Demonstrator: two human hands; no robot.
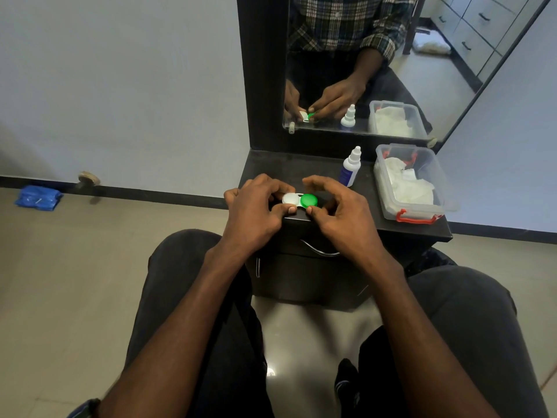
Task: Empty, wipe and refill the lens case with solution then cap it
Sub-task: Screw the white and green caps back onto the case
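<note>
lens case (pixel 299 200) sits at the front edge of the dark surface (pixel 301 167), a white cap (pixel 290 198) on its left well and a green cap (pixel 309 200) on its right. left hand (pixel 256 206) pinches the white-capped end between thumb and curled fingers; right hand (pixel 337 211) grips the green cap, thumb at its near side, fingers arched over it. solution bottle (pixel 350 167) stands upright toward the back edge, just beside a clear plastic box (pixel 422 208) with red latches holding white tissues (pixel 407 185) at the right edge.
</note>
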